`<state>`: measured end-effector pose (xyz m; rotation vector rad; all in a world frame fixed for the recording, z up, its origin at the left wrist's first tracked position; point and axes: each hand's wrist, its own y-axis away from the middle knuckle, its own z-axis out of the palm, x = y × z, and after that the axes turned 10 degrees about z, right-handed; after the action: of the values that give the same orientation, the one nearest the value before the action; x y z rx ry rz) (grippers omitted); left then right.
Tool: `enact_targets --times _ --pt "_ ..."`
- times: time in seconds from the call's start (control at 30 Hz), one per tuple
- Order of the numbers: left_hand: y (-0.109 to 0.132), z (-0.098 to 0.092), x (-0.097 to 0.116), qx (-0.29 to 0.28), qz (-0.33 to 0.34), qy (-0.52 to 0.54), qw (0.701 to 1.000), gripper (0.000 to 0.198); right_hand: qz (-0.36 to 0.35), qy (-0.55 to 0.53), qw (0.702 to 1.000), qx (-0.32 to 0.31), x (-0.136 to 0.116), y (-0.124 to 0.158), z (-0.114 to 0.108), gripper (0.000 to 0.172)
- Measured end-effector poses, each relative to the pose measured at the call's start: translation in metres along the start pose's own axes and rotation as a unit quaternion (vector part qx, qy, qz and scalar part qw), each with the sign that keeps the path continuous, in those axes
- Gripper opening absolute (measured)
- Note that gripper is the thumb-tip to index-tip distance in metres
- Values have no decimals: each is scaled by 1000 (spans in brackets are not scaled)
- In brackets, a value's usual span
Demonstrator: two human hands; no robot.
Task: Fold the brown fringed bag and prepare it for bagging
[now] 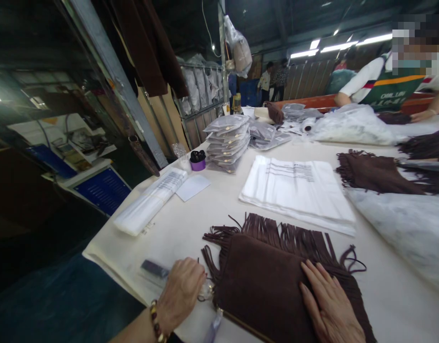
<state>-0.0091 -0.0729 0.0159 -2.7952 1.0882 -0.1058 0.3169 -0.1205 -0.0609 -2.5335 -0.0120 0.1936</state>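
Note:
A dark brown fringed bag (258, 281) lies flat on the white-covered table, its zipper along the near edge. My right hand (328, 297) rests on the bag's right part, fingers stretched out. At the bag's left edge, my left hand (184, 288) is closed, with a beaded bracelet at the wrist; what its fingers hold is hidden. A small shiny clear piece (206, 289) shows between that hand and the bag. Just left of the hand lies a dark strip in clear wrapping (154, 268). From the zipper end hangs a plastic-wrapped pull (214, 326).
White printed plastic bags (298, 188) lie stacked beyond the bag. Farther left are a plastic roll (151, 200), a purple tape ring (197, 164) and a packed pile (227, 143). Another fringed bag (380, 171) lies right. A co-worker (391, 85) stands across the table.

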Motion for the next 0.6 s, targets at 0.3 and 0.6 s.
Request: enact_targets --times 0.3,0.6 --pt "17 -7 24 -68 -144 190 969 24 -61 13 998 9 4 -2 -3 44" --pt "-21 -26 9 -193 -259 338 884 12 -105 30 994 15 10 0 -1 39"
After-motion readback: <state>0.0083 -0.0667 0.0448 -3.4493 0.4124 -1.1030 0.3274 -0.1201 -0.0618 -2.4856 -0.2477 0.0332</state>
